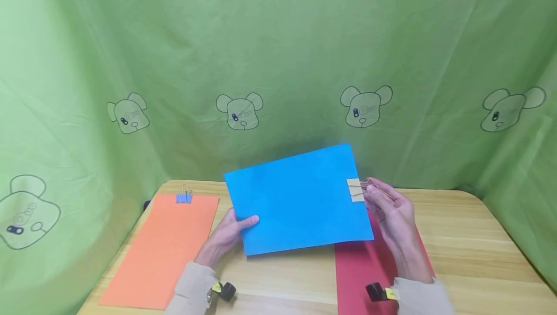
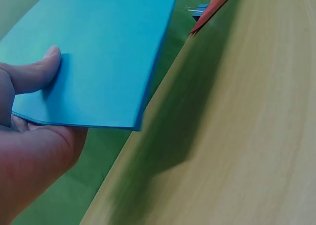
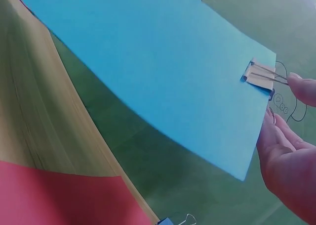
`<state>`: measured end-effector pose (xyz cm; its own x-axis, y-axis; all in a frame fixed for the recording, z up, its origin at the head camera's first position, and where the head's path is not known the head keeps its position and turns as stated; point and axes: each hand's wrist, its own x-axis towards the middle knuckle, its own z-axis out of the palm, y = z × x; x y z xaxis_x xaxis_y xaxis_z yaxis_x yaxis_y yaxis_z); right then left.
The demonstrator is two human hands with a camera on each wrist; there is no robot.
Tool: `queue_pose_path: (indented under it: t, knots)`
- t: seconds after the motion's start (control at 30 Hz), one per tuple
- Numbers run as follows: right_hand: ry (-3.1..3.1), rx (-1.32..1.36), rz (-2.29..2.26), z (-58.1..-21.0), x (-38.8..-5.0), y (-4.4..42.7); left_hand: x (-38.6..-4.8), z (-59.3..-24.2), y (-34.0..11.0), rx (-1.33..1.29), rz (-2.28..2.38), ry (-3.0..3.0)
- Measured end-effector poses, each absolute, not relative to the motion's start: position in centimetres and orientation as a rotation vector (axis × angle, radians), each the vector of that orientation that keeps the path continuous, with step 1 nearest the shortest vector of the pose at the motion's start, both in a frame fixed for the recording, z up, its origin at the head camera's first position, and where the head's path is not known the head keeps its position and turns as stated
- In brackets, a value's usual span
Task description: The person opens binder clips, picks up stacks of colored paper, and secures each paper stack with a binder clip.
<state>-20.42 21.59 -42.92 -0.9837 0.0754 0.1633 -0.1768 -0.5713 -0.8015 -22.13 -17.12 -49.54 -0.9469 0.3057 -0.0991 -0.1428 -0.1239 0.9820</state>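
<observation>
Blue paper, with a layered edge in the left wrist view, is held up over the table, tilted. My left hand grips its left short edge, thumb on the face and fingers beneath. A tan binder clip sits on the opposite short edge. My right hand pinches the clip's wire handles; in the right wrist view the thumb touches one handle, and the other fingers are behind, partly hidden. The clip's body overlaps the paper's edge.
Orange paper lies at the left with a purple-blue binder clip on its far edge. Red paper lies under my right arm; a blue clip shows at its end. A green curtain stands behind the wooden table.
</observation>
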Motion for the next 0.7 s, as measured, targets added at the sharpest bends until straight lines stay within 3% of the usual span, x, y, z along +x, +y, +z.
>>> queue_pose_path:
  t: [0.7]
  knots:
    - [-1.931, 0.019, 2.47, -43.8, -20.6, 21.4, -23.2, -50.9, -20.4, 0.285, 2.102, 1.669]
